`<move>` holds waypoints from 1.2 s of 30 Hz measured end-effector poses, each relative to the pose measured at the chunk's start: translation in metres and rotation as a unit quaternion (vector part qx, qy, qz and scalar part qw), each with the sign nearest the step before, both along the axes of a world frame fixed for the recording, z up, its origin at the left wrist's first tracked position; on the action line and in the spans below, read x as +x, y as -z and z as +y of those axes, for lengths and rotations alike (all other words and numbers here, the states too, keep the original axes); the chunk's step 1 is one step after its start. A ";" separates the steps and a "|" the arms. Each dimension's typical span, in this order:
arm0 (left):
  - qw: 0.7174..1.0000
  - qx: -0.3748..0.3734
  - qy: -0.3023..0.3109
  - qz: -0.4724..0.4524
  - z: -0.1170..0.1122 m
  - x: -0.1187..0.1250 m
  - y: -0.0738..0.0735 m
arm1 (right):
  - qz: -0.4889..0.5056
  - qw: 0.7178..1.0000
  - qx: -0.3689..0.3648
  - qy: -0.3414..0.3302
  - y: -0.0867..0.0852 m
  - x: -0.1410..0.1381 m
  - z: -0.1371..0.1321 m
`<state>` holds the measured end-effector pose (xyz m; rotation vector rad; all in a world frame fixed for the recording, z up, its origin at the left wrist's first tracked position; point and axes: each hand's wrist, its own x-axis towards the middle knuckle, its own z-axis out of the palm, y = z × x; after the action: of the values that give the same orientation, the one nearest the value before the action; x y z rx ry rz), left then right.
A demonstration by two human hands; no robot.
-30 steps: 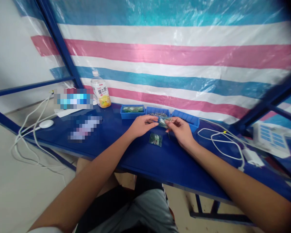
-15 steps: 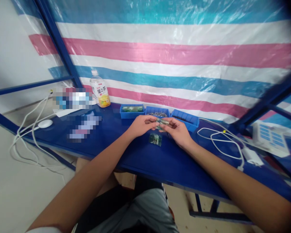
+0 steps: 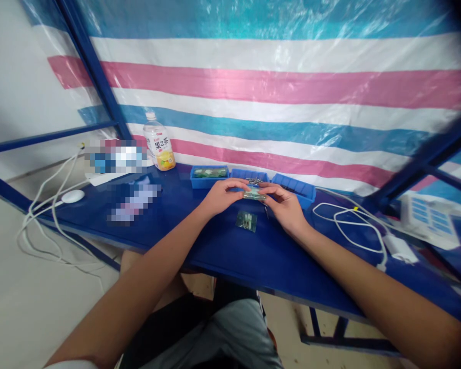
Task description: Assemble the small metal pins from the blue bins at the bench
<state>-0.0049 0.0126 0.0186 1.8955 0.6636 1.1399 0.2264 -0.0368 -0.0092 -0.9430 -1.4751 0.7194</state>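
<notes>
Work surface: a glossy dark-blue tabletop on a blue metal frame, with one blue metal post slanting up at the back left. Behind it hung a plastic tarp striped in pink, white and teal, which closed off the whole back of the station. The floor under and left of the table was pale and bare.

Both hands were raised just above the tabletop near its far edge. The left hand and the right hand each pinched one end of a small green circuit board, fingertips closed on it, and held it level between them. A second small green board lay flat on the table just in front of the hands, touched by neither.

Three shallow blue plastic bins stood in a row against the tarp:
- the left bin held green pieces
- the middle bin held small metal parts
- the contents of the right bin could not be made out

Left rear: a clear plastic bottle of yellow drink, upright. Further left lay a white round puck with white cords trailing off the edge. On the right were a looped white cable and a white plug block.
</notes>
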 end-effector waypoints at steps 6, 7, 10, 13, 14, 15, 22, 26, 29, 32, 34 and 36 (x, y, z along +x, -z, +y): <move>0.995 -0.063 -0.016 0.075 0.000 0.000 0.004 | 0.023 0.999 -0.023 -0.014 0.001 0.000 0.001; 0.994 -0.063 -0.017 0.082 -0.001 0.001 0.004 | 0.018 1.000 -0.022 -0.010 0.001 0.000 0.000; 0.995 -0.064 -0.005 0.080 -0.006 0.003 0.002 | -0.022 0.999 0.012 0.022 -0.004 -0.001 -0.004; 0.996 -0.071 0.012 0.059 -0.010 0.006 0.001 | -0.040 0.998 0.047 0.024 -0.009 -0.004 -0.009; 0.996 -0.067 0.015 0.053 -0.010 0.007 0.001 | -0.034 0.998 0.044 0.005 -0.011 -0.006 -0.011; 0.997 -0.059 0.015 0.052 -0.010 0.007 0.002 | -0.025 0.999 0.036 -0.013 -0.012 -0.008 -0.013; 0.992 0.043 -0.062 0.101 -0.001 0.003 0.007 | -0.022 0.999 -0.010 -0.044 -0.013 -0.015 -0.020; 0.957 0.182 -0.195 0.114 0.011 -0.013 0.001 | -0.185 0.979 0.070 -0.043 -0.016 -0.014 -0.026; 0.914 0.232 -0.279 0.181 0.023 -0.030 0.000 | -0.332 0.928 0.137 -0.101 -0.019 -0.015 -0.028; 0.858 0.195 -0.387 0.275 0.033 -0.041 0.005 | -0.394 0.898 0.148 -0.131 -0.018 -0.016 -0.029; 0.828 0.165 -0.434 0.314 0.037 -0.044 0.009 | -0.402 0.893 0.145 -0.141 -0.016 -0.016 -0.028; 0.823 0.148 -0.444 0.323 0.040 -0.044 0.012 | -0.407 0.888 0.150 -0.151 -0.016 -0.015 -0.027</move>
<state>-0.0489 0.0527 0.0063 2.3151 2.0089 1.1357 0.2115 -0.0636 0.0066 -0.8095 -2.4363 0.2771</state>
